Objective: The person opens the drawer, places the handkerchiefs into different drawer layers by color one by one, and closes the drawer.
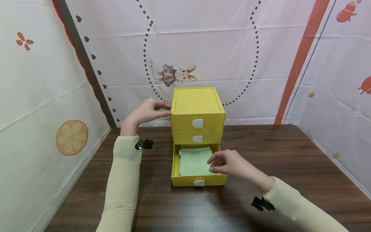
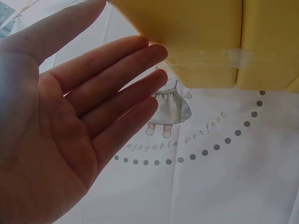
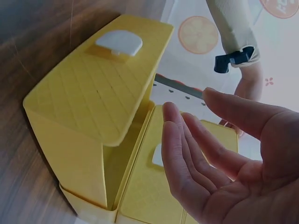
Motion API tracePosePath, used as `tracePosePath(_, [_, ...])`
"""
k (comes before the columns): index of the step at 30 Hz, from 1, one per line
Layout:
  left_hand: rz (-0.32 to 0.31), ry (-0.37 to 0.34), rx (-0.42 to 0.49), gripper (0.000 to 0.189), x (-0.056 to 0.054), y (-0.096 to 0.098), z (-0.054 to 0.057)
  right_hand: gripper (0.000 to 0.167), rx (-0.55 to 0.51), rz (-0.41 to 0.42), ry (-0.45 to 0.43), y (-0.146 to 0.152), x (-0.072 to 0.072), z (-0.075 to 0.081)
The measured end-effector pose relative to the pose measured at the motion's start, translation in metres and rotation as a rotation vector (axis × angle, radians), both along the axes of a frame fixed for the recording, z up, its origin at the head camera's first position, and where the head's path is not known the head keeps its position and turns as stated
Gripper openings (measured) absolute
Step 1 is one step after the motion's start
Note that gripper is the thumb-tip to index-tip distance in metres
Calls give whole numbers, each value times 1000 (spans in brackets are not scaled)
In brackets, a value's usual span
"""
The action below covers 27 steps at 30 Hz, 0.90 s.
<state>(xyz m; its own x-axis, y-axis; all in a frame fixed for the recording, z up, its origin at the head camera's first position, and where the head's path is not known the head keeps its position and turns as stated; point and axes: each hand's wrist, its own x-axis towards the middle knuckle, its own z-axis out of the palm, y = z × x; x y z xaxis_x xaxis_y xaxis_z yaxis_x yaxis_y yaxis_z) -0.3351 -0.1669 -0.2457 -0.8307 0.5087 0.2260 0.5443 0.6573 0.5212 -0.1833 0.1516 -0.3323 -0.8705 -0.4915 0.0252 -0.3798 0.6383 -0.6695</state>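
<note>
A yellow drawer unit (image 1: 197, 101) with three stacked drawers stands on the table, each front bearing a white tab handle. Its bottom drawer (image 1: 182, 181) is pulled out, and a folded pale green cloth (image 1: 194, 161) lies flat inside. At the unit's upper left edge, my left hand (image 1: 147, 111) has its fingertips right by the side wall; in the left wrist view the fingers are nearly straight. My right hand (image 1: 233, 164) hovers over the right side of the pulled-out drawer, fingers loosely bent and thumb apart, holding nothing. The upper two drawers are closed.
Dark wood-grain table (image 1: 156, 206) lies under the unit and both arms. Behind it hangs a pale printed curtain (image 1: 203, 42) with a rabbit figure, and similar cloth covers both sides. A black strap (image 1: 144, 144) sits on the left wrist, another (image 1: 262, 204) on the right.
</note>
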Motion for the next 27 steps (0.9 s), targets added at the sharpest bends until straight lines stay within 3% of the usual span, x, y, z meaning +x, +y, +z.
tracePosePath(13, [-7,2,3,44,2,1,1,16,-19,33,-3,-1,19,-7])
tracePosePath(27, [-15,8,11,44,2,1,0,22,-31,60,-67,0,23,-27])
